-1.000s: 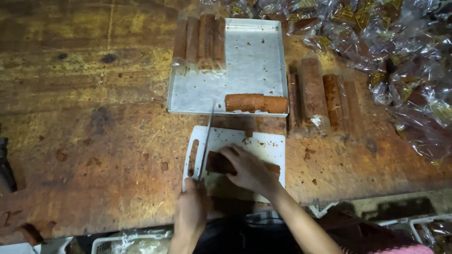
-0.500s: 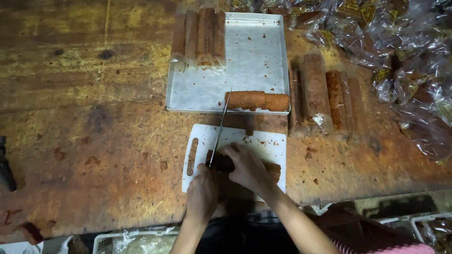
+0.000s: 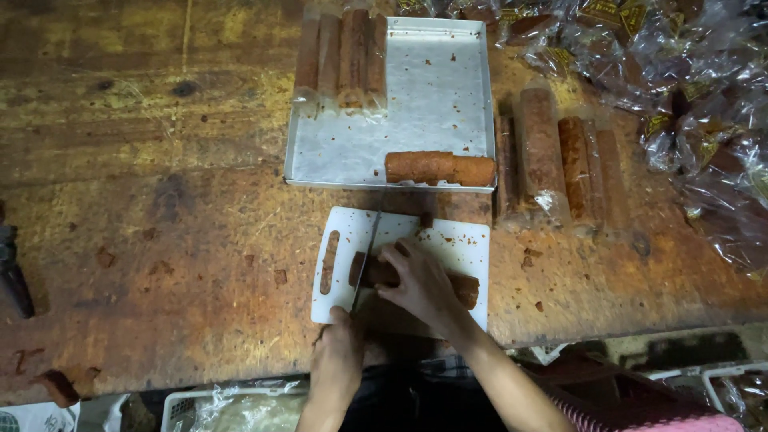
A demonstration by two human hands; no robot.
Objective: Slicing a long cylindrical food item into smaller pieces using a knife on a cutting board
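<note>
Knife [image 3: 366,254] now down on roll [image 3: 416,278] (previously raised)

Looks like a small food-making workshop rather than a home kitchen. Shown by a broad, worn and stained wooden workbench [image 3: 160,240] scattered with brown crumbs, a metal baking tray [image 3: 416,120] holding long brown rolls [image 3: 340,56] in a row, more rolls wrapped in clear film [image 3: 560,160] laid beside it, a heap of cellophane-packed pieces [image 3: 680,72] at the far right, and white plastic crates [image 3: 232,404] below the bench edge.
</note>
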